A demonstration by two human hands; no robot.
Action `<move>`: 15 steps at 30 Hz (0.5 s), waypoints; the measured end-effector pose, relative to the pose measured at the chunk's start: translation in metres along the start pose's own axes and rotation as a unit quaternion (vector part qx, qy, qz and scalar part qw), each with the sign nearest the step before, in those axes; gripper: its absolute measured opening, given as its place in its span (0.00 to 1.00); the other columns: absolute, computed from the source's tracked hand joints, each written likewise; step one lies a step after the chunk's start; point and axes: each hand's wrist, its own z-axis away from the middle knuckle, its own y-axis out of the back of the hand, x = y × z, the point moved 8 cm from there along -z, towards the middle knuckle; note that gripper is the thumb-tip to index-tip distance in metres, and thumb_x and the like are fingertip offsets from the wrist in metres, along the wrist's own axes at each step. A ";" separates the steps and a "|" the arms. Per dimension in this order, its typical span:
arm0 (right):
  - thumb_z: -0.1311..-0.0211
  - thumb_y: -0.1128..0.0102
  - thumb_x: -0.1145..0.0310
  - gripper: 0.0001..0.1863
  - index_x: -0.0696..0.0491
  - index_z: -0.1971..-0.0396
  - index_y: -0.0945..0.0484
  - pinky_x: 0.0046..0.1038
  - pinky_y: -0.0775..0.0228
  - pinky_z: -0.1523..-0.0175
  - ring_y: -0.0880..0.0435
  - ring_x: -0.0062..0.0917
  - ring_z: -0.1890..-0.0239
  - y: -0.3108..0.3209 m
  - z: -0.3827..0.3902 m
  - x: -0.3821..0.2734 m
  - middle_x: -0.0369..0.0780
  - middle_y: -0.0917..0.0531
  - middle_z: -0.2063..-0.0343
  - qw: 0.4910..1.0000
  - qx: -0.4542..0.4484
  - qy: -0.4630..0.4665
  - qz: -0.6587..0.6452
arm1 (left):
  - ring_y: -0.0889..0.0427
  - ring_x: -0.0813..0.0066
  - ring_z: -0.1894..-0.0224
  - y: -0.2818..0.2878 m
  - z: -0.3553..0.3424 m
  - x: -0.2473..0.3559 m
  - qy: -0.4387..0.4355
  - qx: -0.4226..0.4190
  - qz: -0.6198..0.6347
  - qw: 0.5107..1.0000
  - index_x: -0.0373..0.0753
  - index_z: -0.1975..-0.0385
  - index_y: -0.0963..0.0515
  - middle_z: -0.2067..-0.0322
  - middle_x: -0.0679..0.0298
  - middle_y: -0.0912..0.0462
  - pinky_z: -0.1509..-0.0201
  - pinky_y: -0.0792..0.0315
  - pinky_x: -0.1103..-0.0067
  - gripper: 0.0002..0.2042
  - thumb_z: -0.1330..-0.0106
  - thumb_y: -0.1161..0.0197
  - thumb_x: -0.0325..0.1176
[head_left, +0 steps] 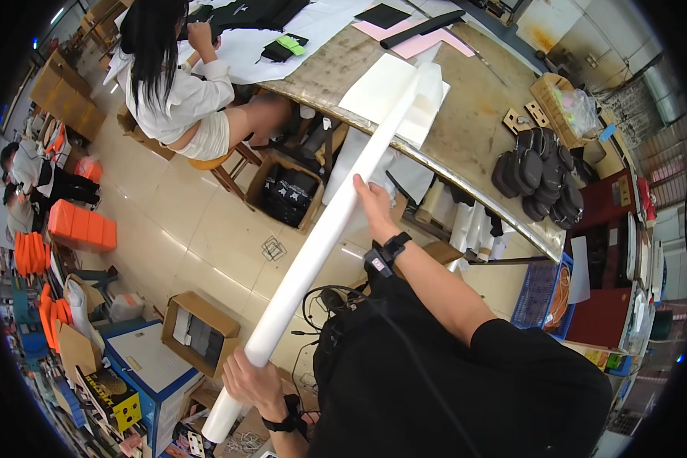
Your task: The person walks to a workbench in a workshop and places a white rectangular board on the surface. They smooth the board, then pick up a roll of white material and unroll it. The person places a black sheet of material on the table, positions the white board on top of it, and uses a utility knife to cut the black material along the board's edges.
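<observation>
A long white roll (pixel 307 265) of sheet material slants from the lower left up to the worktable. My left hand (pixel 253 381) is wrapped round it near its lower end. Farther up, my right hand (pixel 375 208) grips its right side with the thumb on top; the other fingers are mostly hidden beneath. The roll's far end passes over the metal edge of the worktable (pixel 481 126) and overlaps white sheets (pixel 382 82) lying there. Whether that end touches the sheets, I cannot tell.
A co-worker (pixel 177 91) sits on a stool at the table's left side. Dark shoe-shaped pieces (pixel 538 172) and a wicker basket (pixel 565 107) are on the right. Pink sheets (pixel 412 34) lie at the back. Below stand an open carton (pixel 198 336) and a box of black items (pixel 286 191).
</observation>
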 end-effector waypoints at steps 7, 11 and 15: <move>0.30 0.27 0.45 0.30 0.62 0.51 0.14 0.27 0.25 0.47 0.15 0.24 0.55 0.008 -0.001 -0.014 0.42 0.11 0.58 0.985 -0.073 0.130 0.084 | 0.19 0.50 0.65 -0.002 -0.001 -0.008 0.021 -0.017 -0.010 1.000 0.39 0.67 0.22 0.72 0.58 0.22 0.60 0.28 0.60 0.12 0.52 0.30 0.24; 0.26 0.30 0.51 0.25 0.63 0.55 0.15 0.29 0.24 0.51 0.15 0.25 0.59 0.065 -0.041 0.044 0.40 0.11 0.62 0.985 0.110 0.054 0.124 | 0.19 0.50 0.65 -0.003 -0.012 -0.005 0.012 -0.035 -0.005 0.999 0.40 0.70 0.23 0.72 0.58 0.21 0.60 0.27 0.60 0.10 0.51 0.31 0.24; 0.25 0.33 0.53 0.23 0.63 0.59 0.16 0.36 0.20 0.52 0.12 0.33 0.60 0.064 -0.008 0.030 0.43 0.12 0.64 0.982 0.162 0.000 0.094 | 0.19 0.50 0.65 -0.001 -0.011 -0.008 0.018 -0.028 -0.029 0.999 0.40 0.70 0.23 0.72 0.59 0.20 0.59 0.27 0.61 0.09 0.51 0.32 0.25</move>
